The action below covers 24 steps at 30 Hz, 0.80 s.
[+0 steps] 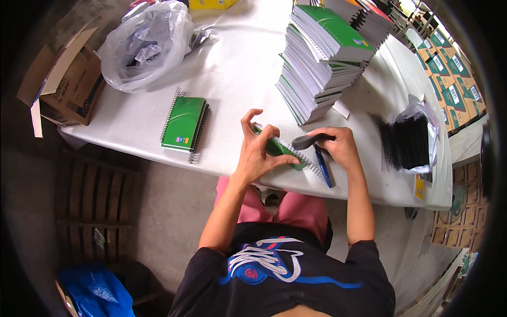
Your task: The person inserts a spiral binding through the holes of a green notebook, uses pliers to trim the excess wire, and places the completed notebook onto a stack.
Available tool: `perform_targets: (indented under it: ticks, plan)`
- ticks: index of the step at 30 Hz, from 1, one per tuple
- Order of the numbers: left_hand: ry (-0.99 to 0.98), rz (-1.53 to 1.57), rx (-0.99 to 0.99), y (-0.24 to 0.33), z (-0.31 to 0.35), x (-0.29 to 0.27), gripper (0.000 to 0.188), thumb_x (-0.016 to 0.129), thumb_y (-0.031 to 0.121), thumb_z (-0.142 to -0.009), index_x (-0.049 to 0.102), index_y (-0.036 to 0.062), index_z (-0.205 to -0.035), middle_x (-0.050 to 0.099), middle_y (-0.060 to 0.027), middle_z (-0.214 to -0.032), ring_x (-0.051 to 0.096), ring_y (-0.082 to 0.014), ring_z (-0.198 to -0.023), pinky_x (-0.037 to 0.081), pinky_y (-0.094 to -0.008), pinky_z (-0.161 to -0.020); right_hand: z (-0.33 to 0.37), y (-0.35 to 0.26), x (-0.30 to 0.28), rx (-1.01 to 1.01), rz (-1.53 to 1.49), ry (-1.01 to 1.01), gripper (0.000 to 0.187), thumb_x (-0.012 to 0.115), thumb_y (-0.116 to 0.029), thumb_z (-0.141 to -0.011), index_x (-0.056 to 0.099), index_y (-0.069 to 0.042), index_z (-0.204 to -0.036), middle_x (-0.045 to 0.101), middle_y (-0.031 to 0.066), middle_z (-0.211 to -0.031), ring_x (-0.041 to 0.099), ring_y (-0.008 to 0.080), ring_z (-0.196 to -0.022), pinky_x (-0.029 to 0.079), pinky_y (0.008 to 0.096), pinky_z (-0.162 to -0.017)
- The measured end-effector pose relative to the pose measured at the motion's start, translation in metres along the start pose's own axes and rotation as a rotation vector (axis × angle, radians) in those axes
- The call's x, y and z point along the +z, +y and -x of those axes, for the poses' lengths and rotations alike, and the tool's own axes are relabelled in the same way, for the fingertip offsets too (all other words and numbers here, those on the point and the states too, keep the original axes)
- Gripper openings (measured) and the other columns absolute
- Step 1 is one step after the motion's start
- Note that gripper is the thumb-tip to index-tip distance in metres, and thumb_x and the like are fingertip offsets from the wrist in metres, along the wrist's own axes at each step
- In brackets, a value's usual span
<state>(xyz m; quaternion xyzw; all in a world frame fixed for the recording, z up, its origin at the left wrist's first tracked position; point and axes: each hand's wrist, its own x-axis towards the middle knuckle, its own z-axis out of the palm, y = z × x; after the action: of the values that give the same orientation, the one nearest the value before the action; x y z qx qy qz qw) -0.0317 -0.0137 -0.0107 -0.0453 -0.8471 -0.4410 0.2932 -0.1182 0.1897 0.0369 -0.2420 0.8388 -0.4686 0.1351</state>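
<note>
My left hand is closed on a small green notebook, tilted near the table's front edge, thumb and fingers pinching its cover. A spiral coil runs along the notebook's edge and trails past its end toward me. My right hand grips a dark tool with a rounded end, held beside the coil; its exact kind is unclear. Just below that hand lies a slim blue pen-like object. Left of my hands sit bound green notebooks with dark coils.
A tall stack of green notebooks stands beyond my right hand. Black coils lie in a plastic bag at the right. Toward the left are a clear plastic bag and an open cardboard box. The white table's edge curves around me.
</note>
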Motion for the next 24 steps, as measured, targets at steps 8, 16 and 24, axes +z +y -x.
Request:
perform_targets:
  ticks: [8,16,24]
  plan:
    - [-0.009,-0.017,0.03,-0.007,-0.004,0.004,0.064,0.086,0.046,-0.05,0.055,0.0091,-0.093,0.026,-0.0185,-0.127,0.043,-0.0335,-0.102,0.045,-0.041,-0.078,-0.006,-0.003,0.005,0.063,-0.341,-0.004,0.028,0.054,0.008,-0.07,0.07,0.003,-0.093,0.068,0.0054,-0.08,0.059,0.0091,-0.073,0.047,0.0219,-0.068]
    - [0.002,0.123,-0.042,-0.012,-0.004,0.004,0.083,0.089,0.041,-0.045,0.045,0.0083,-0.108,0.031,-0.017,-0.124,0.045,-0.0334,-0.106,0.045,-0.0414,-0.086,-0.008,-0.006,0.017,0.015,-0.376,-0.003,0.023,0.062,0.002,-0.074,0.07,-0.001,-0.095,0.069,0.0068,-0.075,0.059,0.006,-0.069,0.046,0.0221,-0.064]
    - [-0.091,0.322,-0.144,-0.025,0.0,0.014,0.102,0.093,0.035,-0.041,0.022,0.0081,-0.108,0.037,-0.012,-0.11,0.041,-0.0232,-0.102,0.038,-0.0337,-0.09,-0.009,-0.011,0.028,-0.102,-0.408,-0.004,0.025,0.06,0.003,-0.074,0.07,0.0,-0.096,0.068,0.0042,-0.075,0.058,0.0063,-0.068,0.046,0.0226,-0.063]
